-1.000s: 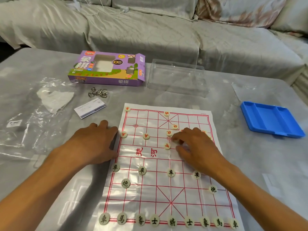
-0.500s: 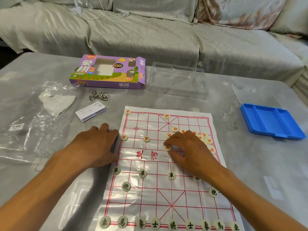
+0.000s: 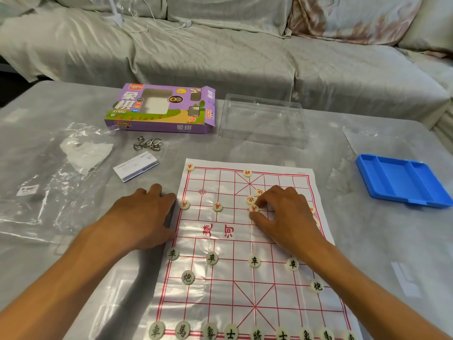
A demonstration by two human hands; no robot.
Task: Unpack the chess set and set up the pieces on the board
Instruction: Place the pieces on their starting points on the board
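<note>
- The right hand [image 3: 289, 217] reaches over the far half of the paper board [image 3: 245, 241], and its fingers [image 3: 261, 204] with the thumb pinch a red-marked piece [image 3: 254, 208] that sits on the soldier row, right at the fingertips.
- Two more red pieces [image 3: 250, 199] lie just beyond those fingertips. A small slip in the pinch would likely knock them off their spots.
- Other loose red pieces seem to lie under the palm and near its outer edge, mostly hidden, so dragging the hand back low could sweep them.
- The left hand [image 3: 142, 217] lies flat with its fingers relaxed and grasping nothing. It presses the desk [image 3: 73, 241] and the board's left edge. If it lifts, I judge the thin sheet may slide or curl and shift the black pieces [image 3: 212, 258] already placed on the near side.
- The sheet looks creased and glossy, so pieces may skate when nudged.
- The purple box [image 3: 161, 109] and clear tray [image 3: 263, 121] lie well beyond both hands.
</note>
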